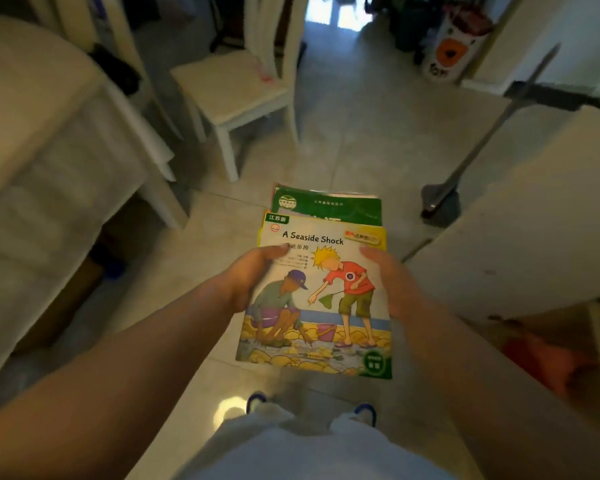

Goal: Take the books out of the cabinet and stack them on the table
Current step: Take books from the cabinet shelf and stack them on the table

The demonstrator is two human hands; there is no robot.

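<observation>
Two hands carry a stack of books (321, 271) above the tiled floor (343, 140), well apart from the desk (32, 133) at the left. On top lies "A Seaside Shock" (317, 306), with a green-covered book (329, 207) jutting out beneath. Left hand (246, 278) grips the stack's left edge, right hand (394, 282) grips the right edge. Beyond stands a white chair (236, 95); a mop (465, 168) leans at the right.

1. A white chair (236, 95) stands ahead of me on the tiled floor (343, 140).
2. A broom (440, 202) leans at my right.
3. A white-and-orange bag (447, 53) sits far off.
</observation>
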